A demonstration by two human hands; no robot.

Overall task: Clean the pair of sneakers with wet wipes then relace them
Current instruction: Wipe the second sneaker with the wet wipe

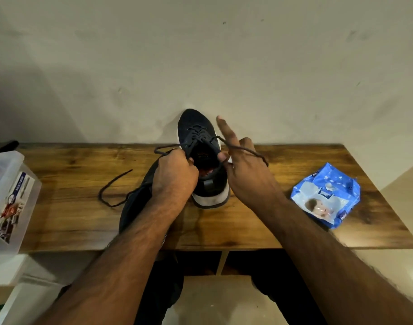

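A dark sneaker [196, 127] with a white sole stands on the wooden table [259, 226], toe pointing at the wall, partly laced. My left hand [175, 174] grips one end of its dark lace [165, 147] by the shoe's opening. My right hand [243, 170] pinches the other lace end between thumb and a finger, index finger stretched out toward the wall. The second dark sneaker [135, 205] lies under my left forearm, mostly hidden. A loose dark lace [111, 191] curls on the table to its left.
A blue pack of wet wipes [325, 195] lies on the table's right side. A clear plastic box [8, 198] with a printed label stands at the left edge. The wall is close behind the table. My legs are under the front edge.
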